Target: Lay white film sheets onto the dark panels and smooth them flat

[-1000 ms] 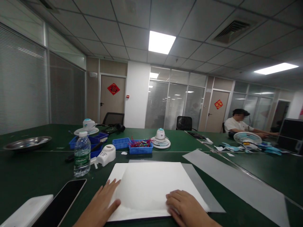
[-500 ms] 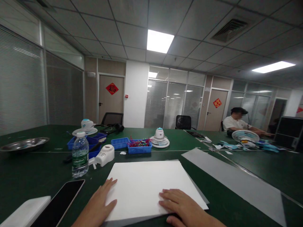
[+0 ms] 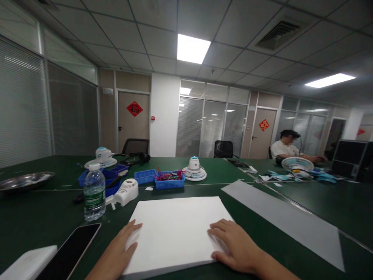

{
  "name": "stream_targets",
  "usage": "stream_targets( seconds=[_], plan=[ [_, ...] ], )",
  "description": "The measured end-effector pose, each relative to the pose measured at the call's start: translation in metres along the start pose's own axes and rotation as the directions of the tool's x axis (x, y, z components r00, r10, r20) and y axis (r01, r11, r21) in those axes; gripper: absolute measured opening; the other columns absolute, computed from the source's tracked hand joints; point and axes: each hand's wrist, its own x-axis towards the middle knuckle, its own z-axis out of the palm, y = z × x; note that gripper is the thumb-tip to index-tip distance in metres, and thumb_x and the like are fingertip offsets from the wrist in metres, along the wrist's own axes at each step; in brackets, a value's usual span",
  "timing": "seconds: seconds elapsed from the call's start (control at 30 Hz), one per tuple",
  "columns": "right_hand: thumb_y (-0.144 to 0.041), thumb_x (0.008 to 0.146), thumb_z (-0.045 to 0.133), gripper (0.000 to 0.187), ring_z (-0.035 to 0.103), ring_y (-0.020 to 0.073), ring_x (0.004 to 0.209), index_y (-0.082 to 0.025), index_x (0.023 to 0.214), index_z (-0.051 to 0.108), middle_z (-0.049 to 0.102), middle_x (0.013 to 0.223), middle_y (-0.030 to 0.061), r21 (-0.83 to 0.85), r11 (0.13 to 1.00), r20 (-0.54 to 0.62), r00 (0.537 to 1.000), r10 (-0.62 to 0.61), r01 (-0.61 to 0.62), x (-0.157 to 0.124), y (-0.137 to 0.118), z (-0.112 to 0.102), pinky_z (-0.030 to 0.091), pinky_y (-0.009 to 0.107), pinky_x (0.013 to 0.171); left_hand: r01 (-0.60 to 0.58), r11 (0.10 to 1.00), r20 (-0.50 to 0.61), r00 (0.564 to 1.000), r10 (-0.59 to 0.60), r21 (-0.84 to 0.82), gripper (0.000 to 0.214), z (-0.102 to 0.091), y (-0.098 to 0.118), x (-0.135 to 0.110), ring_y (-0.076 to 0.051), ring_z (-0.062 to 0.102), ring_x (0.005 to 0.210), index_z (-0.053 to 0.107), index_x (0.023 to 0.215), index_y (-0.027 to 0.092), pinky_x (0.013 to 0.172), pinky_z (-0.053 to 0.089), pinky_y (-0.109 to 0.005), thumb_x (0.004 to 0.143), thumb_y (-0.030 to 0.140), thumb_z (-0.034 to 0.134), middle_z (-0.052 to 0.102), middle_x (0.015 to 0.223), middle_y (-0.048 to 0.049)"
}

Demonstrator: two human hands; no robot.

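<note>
A white square sheet or board (image 3: pixel 175 229) lies flat on the green table (image 3: pixel 35 217) right in front of me. My left hand (image 3: pixel 121 247) rests on its left edge, fingers stretched out and thumb on the white surface. My right hand (image 3: pixel 234 243) lies flat over its right edge, fingers spread, thumb at the near side. Neither hand grips anything.
A water bottle (image 3: pixel 94 192), a white fan part (image 3: pixel 125 191), blue trays (image 3: pixel 169 181) and small fans (image 3: pixel 194 170) stand beyond the sheet. A black phone (image 3: pixel 70 252) and a white block (image 3: pixel 27 264) lie at left. A long grey strip (image 3: pixel 279 217) runs at right. Another person (image 3: pixel 284 147) sits far right.
The grey sheet that showed under the white one is now covered; the white sheet sits squarely over it. My right hand has slid out to the sheet's right edge.
</note>
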Motion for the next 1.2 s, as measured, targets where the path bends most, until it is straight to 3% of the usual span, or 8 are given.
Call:
stream_targets(
  seconds=[0.23, 0.4, 0.53, 0.73, 1.0, 1.1, 1.2],
  plan=[
    [-0.079, 0.075, 0.059, 0.081, 0.057, 0.0345, 0.115, -0.024, 0.135, 0.06, 0.062, 0.134, 0.0142, -0.026, 0.999, 0.009, 1.0, -0.026, 0.026, 0.001, -0.006, -0.003, 0.041, 0.051, 0.101, 0.014, 0.999, -0.013, 1.0, -0.014, -0.043, 0.053, -0.002, -0.003, 0.001, -0.028, 0.05, 0.139, 0.064, 0.133, 0.021, 0.118, 0.035, -0.046, 0.083, 0.036, 0.052, 0.051, 0.153, -0.0099],
    [-0.079, 0.078, 0.055, 0.082, 0.056, 0.0351, 0.119, -0.024, 0.138, 0.058, 0.06, 0.137, 0.0155, -0.035, 0.999, -0.007, 1.0, -0.011, 0.01, 0.0, -0.002, 0.004, 0.038, 0.052, 0.104, 0.016, 0.999, -0.02, 1.0, -0.017, -0.052, 0.053, -0.005, -0.001, 0.0, -0.03, 0.051, 0.138, 0.064, 0.131, 0.022, 0.117, 0.037, -0.048, 0.084, 0.041, 0.053, 0.052, 0.153, -0.0102],
    [-0.077, 0.08, 0.053, 0.079, 0.054, 0.0364, 0.123, -0.025, 0.14, 0.056, 0.058, 0.14, 0.0156, -0.033, 0.999, -0.002, 1.0, 0.007, -0.007, 0.0, -0.001, 0.007, 0.038, 0.054, 0.104, 0.013, 1.0, -0.009, 1.0, -0.013, 0.005, 0.053, -0.014, 0.013, -0.007, -0.03, 0.05, 0.139, 0.063, 0.132, 0.02, 0.117, 0.036, -0.049, 0.084, 0.041, 0.053, 0.052, 0.153, -0.0106],
    [-0.077, 0.082, 0.052, 0.079, 0.052, 0.0365, 0.126, -0.026, 0.142, 0.054, 0.055, 0.144, 0.0145, -0.021, 0.999, 0.011, 1.0, 0.025, -0.024, 0.0, 0.0, 0.01, 0.037, 0.054, 0.106, 0.004, 0.988, 0.084, 0.996, -0.017, 0.152, 0.058, -0.032, 0.046, -0.019, -0.029, 0.05, 0.139, 0.057, 0.14, 0.019, 0.117, 0.037, -0.047, 0.088, 0.044, 0.049, 0.035, 0.162, -0.0116],
    [-0.078, 0.079, 0.054, 0.081, 0.054, 0.037, 0.124, -0.025, 0.14, 0.056, 0.057, 0.141, 0.0157, -0.01, 0.999, 0.012, 0.999, 0.036, -0.035, 0.001, 0.0, 0.006, 0.037, 0.055, 0.106, -0.015, 0.951, 0.156, 0.987, -0.035, 0.31, 0.062, -0.038, 0.063, -0.021, -0.029, 0.048, 0.141, 0.055, 0.143, 0.021, 0.117, 0.037, -0.048, 0.089, 0.05, 0.048, 0.041, 0.159, -0.0094],
    [-0.078, 0.078, 0.056, 0.081, 0.053, 0.037, 0.125, -0.025, 0.14, 0.056, 0.057, 0.142, 0.0153, -0.005, 0.999, 0.013, 0.999, 0.041, -0.04, 0.0, -0.001, 0.005, 0.037, 0.054, 0.106, -0.02, 0.951, 0.16, 0.987, -0.031, 0.308, 0.066, -0.038, 0.06, -0.021, -0.03, 0.045, 0.142, 0.053, 0.144, 0.023, 0.118, 0.034, -0.049, 0.089, 0.06, 0.046, 0.037, 0.16, -0.0085],
    [-0.075, 0.081, 0.054, 0.075, 0.05, 0.035, 0.13, -0.029, 0.141, 0.056, 0.054, 0.146, 0.0119, -0.001, 0.998, -0.025, 0.997, 0.069, -0.069, 0.0, 0.014, 0.004, 0.034, 0.053, 0.11, -0.1, 0.949, 0.231, 0.972, 0.03, 0.298, 0.082, -0.041, 0.056, -0.021, -0.034, 0.033, 0.148, 0.047, 0.148, 0.031, 0.121, 0.026, -0.055, 0.08, 0.077, 0.051, 0.03, 0.163, -0.0056]
  ],
)
